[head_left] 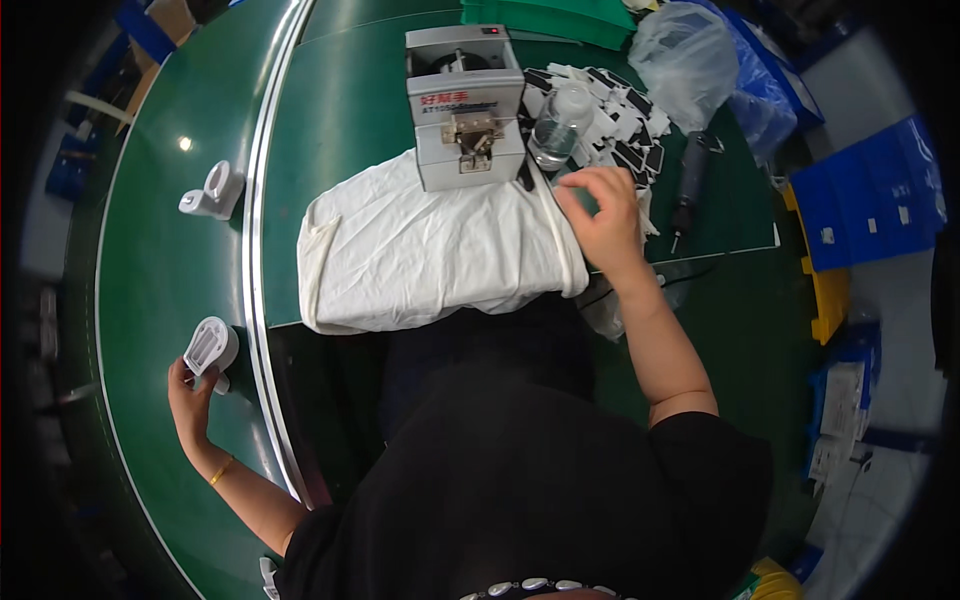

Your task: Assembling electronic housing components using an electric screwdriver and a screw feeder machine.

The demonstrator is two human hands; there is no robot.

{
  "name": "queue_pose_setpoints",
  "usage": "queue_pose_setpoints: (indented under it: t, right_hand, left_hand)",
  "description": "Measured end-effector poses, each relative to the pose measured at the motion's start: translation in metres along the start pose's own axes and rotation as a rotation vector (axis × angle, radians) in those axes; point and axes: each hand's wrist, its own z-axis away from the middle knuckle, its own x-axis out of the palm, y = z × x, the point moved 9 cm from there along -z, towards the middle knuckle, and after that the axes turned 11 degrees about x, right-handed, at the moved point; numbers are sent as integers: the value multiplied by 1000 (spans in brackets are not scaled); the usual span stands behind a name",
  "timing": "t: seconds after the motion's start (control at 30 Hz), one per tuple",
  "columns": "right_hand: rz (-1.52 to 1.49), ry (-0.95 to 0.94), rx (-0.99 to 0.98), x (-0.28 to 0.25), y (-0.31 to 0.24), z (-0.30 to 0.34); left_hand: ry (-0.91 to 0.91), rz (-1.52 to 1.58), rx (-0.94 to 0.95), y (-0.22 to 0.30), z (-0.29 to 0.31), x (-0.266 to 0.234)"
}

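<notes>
On the green belt to the left, my left hand [192, 398] grips the lower edge of a white plastic housing [211, 343] with a rounded end and a hollow inside. Thumb and fingertips press on its near side. My right hand [607, 212] is over the right edge of a white cloth [440, 255], thumb and forefinger curled together; whatever is between them, if anything, is too small to make out. Just beyond those fingers stands a clear bottle [561, 128]. A grey tabletop machine [466, 110] rests at the cloth's far edge.
Another white housing [213, 192] sits farther up the belt. Behind the bottle lies a pile of black and white pieces [630, 125]. A dark electric screwdriver [690, 185] is right of it. Plastic bags [685, 62] and a green tray [560, 18] are at the back; blue bins [870, 200] stand right.
</notes>
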Motion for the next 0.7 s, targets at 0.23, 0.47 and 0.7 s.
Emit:
queue_pose_setpoints:
  t: [0.23,0.47,0.7]
  right_hand:
    - [585,-40,357,-39,112,-14]
    - [481,-1,492,-42,145,-13]
    - [-505,-71,663,-39,131,-6]
  left_hand:
    - [22,72,104,115,-18,49]
    - [-14,178,171,146,-37,61]
    - [4,458,283,268,-10,91]
